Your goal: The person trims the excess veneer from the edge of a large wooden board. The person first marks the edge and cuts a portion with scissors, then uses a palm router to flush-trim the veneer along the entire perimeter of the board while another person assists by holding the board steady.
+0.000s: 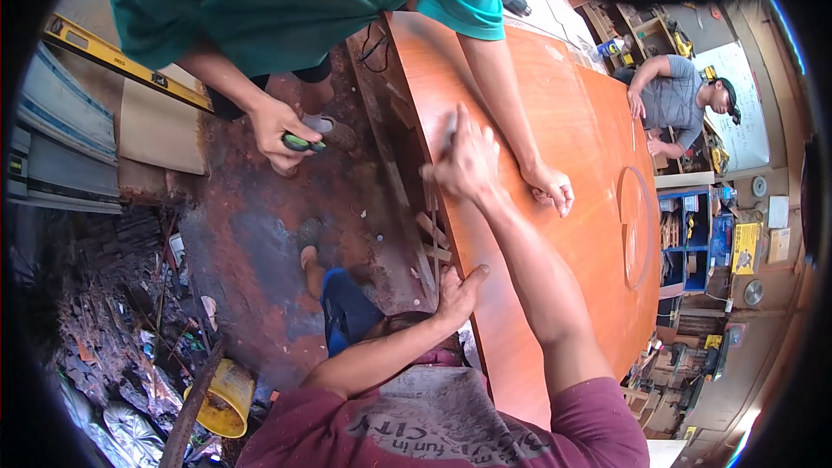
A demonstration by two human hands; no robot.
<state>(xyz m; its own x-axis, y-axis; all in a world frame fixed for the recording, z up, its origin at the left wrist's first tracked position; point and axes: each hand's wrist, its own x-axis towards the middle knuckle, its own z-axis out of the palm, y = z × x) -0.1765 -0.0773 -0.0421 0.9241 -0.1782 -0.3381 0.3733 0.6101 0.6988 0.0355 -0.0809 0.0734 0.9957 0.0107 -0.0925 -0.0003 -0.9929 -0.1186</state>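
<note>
A large reddish-brown wooden panel [555, 251] with a glossy face lies in front of me. My left hand [459, 296] grips its near left edge, the thumb on top and the other fingers partly hidden at the side. Farther along the same edge, my right hand [471, 156] rests on the panel, index finger stretched out and thumb by the rim; it is slightly blurred. Opposite me a person in a green shirt [286, 0] holds a small green-and-black tool [302, 143], its kind unclear. That person's other hand [550, 189] lies loosely curled on the panel.
A thin round hoop [637, 227] lies on the panel's right part. Another person in grey [672, 100] leans at its far right. Left are a yellow spirit level [130, 61], a yellow bucket [227, 399] and heaped scrap [130, 321]. Blue shelves [685, 238] stand right.
</note>
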